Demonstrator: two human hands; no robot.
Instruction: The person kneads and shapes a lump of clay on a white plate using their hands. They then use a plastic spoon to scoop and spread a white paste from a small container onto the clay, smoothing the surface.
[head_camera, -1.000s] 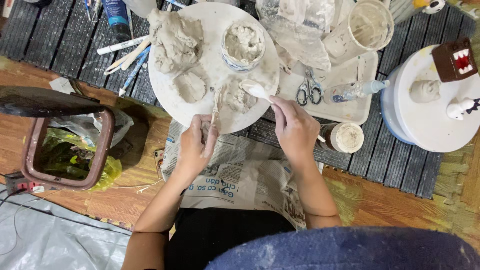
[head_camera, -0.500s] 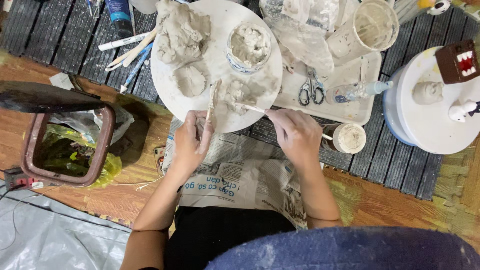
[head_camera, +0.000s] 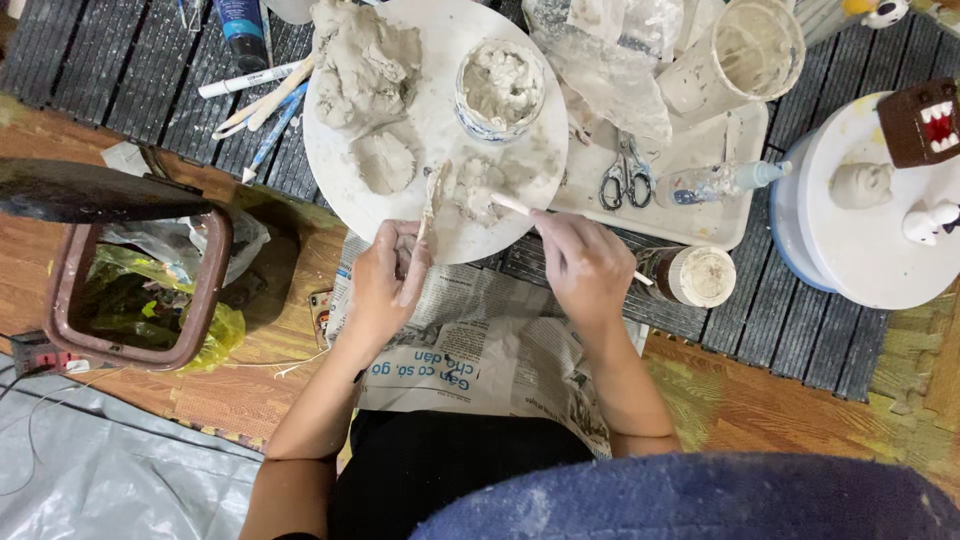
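Head view looks down on two hands at the near edge of a round white board. The left hand is closed around a small piece of clay, mostly hidden by the fingers, and a thin flat stick rises from it over the board. The right hand pinches a thin wooden tool; its tip touches a small clay lump just ahead of both hands. Farther ahead lie two bigger clay lumps and one clay-filled cup. One pair of scissors lies on a tray ahead of the right hand. Newspaper covers the lap beneath the hands. A bin stands well left, partly covered.
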